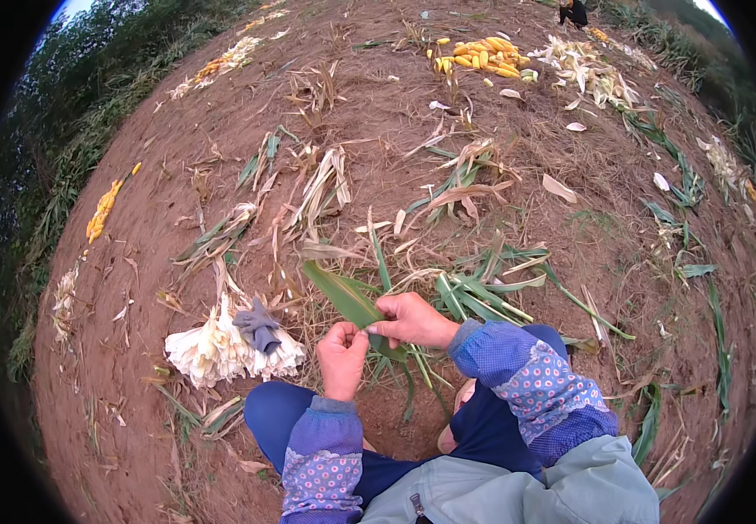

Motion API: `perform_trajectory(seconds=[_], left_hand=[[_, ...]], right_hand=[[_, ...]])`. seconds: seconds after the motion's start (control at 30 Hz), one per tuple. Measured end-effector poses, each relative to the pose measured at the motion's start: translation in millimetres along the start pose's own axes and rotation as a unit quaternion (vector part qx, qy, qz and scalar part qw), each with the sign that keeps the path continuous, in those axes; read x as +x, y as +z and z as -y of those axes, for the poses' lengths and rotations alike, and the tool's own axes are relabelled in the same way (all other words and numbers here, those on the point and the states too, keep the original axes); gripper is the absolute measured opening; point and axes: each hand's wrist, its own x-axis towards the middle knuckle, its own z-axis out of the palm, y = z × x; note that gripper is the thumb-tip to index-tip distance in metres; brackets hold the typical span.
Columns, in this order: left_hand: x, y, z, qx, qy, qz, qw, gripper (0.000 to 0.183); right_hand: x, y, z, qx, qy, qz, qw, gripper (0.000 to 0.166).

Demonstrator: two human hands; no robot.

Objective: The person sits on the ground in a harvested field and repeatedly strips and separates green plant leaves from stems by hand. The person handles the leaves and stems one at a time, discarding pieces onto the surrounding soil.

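Note:
Between my hands is a broad green corn leaf (343,293), its wide end pointing away to the upper left. My right hand (412,319) pinches it between thumb and fingers. My left hand (342,354) meets the leaf's edge with thumb and fingertips close together, near my right thumb. Left of my knee lies a fanned bundle of pale corn husks (211,347), with a grey glove (258,326) resting on top. Cut green corn stalks and leaves (476,291) lie on the ground just beyond my right hand.
Dry corn stubble (325,183) stands in the reddish soil ahead. A heap of yellow corn cobs (486,56) lies far off beside loose husks (587,69). More cobs (104,213) lie at the left. A person (573,13) in dark clothes is at the far right.

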Motion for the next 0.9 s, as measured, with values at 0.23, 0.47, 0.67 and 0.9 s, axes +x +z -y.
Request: perform_trajectory(seconds=[0.23,0.47,0.67,0.9], left_hand=[[8,-8,8,0.128,0.055,-0.102,0.985,0.004],[15,-26,20,0.103,0.051,-0.156,0.981,0.004],[19,-34,23,0.144,0.083,-0.191,0.967,0.006],[19,-44,17,0.135,0.069,-0.208,0.966,0.009]], right_hand=[[1,-37,1,0.147,-0.023,-0.107,0.983,0.009],[-16,-113,3,0.229,-0.106,-0.383,0.889,0.012],[-39,-165,-9,0.228,-0.203,-0.605,0.735,0.012],[-68,-204,-19,0.193,-0.263,-0.722,0.61,0.012]])
